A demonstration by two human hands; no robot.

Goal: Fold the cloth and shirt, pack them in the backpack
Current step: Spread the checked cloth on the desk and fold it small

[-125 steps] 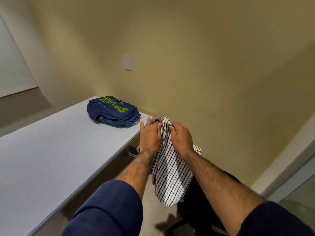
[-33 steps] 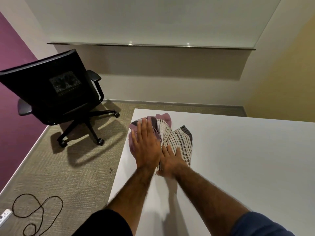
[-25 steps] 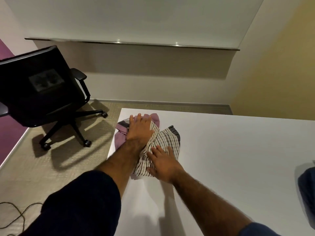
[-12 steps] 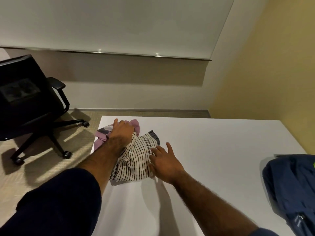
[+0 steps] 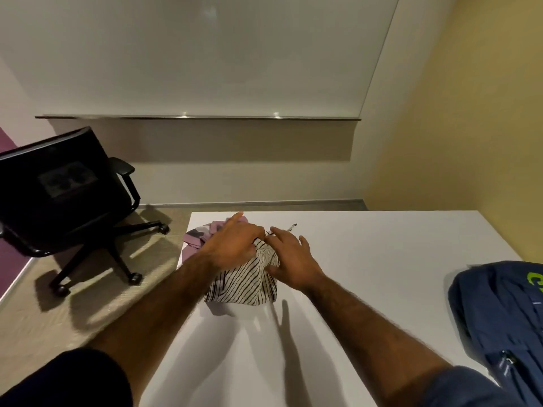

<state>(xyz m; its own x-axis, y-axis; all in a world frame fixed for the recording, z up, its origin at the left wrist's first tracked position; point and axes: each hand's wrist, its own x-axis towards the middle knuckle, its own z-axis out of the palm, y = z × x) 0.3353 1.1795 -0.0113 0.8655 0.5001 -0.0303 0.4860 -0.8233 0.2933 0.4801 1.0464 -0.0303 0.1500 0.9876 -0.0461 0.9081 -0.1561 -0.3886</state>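
At the table's (image 5: 382,259) far-left corner, my right hand (image 5: 295,264) lies spread on the bunched shirt (image 5: 244,286), my left hand's (image 5: 232,245) grip unclear, and tugging could drag the overhanging cloth (image 5: 192,240) off.

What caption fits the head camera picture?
Left hand and right hand rest on a striped shirt beside a pink cloth on the table, backpack nearby.

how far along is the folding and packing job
Early. Done: the black-and-white striped shirt and mauve cloth lie bunched together on the white table. In hand: left hand and right hand both rest on the pile. To do: folding both, then packing them into the navy blue fabric backpack lying at the table's right edge.
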